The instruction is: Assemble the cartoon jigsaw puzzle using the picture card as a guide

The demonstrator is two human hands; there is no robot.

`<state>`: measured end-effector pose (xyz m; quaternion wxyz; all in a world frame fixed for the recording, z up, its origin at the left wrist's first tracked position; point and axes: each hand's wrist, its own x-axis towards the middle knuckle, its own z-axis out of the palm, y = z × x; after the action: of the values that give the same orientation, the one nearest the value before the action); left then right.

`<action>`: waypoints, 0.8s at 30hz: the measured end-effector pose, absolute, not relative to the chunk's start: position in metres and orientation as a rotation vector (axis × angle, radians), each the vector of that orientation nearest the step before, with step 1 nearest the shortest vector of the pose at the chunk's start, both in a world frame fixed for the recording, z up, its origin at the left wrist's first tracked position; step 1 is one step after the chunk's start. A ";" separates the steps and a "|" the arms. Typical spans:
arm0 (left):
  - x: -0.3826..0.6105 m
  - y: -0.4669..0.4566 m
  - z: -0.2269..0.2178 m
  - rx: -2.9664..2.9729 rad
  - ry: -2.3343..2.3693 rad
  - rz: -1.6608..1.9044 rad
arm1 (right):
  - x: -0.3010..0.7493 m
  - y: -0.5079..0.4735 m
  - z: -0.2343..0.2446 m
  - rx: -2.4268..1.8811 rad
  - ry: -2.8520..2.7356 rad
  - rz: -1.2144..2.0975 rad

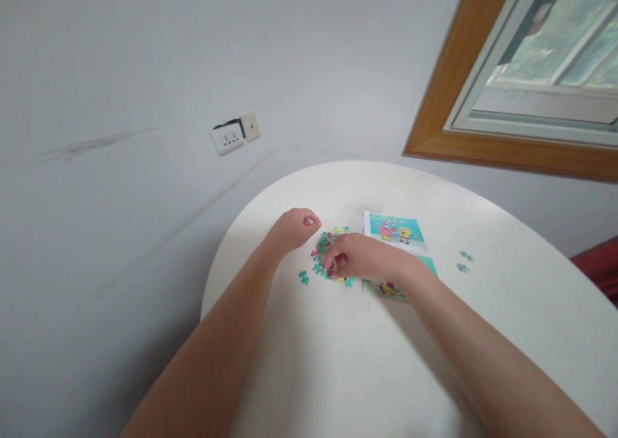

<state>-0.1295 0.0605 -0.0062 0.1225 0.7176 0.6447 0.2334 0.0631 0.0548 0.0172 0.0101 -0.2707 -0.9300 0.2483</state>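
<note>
A heap of small teal, pink and yellow puzzle pieces [324, 243] lies on the round white table [506, 309]. My right hand [360, 256] rests on the heap with fingers curled down, pinching among the pieces. My left hand [293, 227] hovers at the heap's left edge, fingers curled into a loose fist, thumb against forefinger; what it holds, if anything, is hidden. A cartoon picture card [393, 228] lies just right of the heap. A partly built puzzle panel [386, 288] shows under my right wrist.
One loose teal piece [303, 277] lies left of the heap, and two more pieces [464, 261] sit apart at the right. A wall socket [226, 137] is on the grey wall behind. A wood-framed window [483, 148] is at upper right.
</note>
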 end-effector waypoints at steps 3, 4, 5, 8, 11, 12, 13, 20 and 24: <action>-0.130 0.061 -0.007 2.099 1.873 0.707 | 0.058 0.052 0.011 -0.807 -2.892 0.671; -0.130 0.061 -0.007 2.102 1.870 0.708 | 0.058 0.052 0.010 -0.803 -2.888 0.664; -0.130 0.061 -0.007 2.104 1.870 0.707 | 0.058 0.053 0.010 -0.799 -2.886 0.672; -0.129 0.060 -0.006 2.111 1.871 0.701 | 0.058 0.054 0.010 -0.797 -2.882 0.738; -0.129 0.060 -0.005 2.112 1.868 0.709 | 0.058 0.052 0.011 -0.828 -2.853 0.820; -0.128 0.060 -0.005 2.110 1.866 0.714 | 0.057 0.052 0.011 -0.844 -2.842 0.855; -0.128 0.060 -0.005 2.109 1.862 0.718 | 0.057 0.052 0.013 -0.858 -2.831 0.895; -0.115 0.060 -0.006 2.230 1.753 0.747 | 0.091 0.071 0.039 -0.896 -2.514 1.188; -0.091 0.052 -0.008 2.313 1.511 0.677 | 0.134 0.071 0.037 -1.115 -2.309 1.174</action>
<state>-0.0907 0.0524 -0.0077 0.1481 0.8042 0.5252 0.2355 0.1338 0.0714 0.0370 0.1599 -0.3902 -0.8082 0.4110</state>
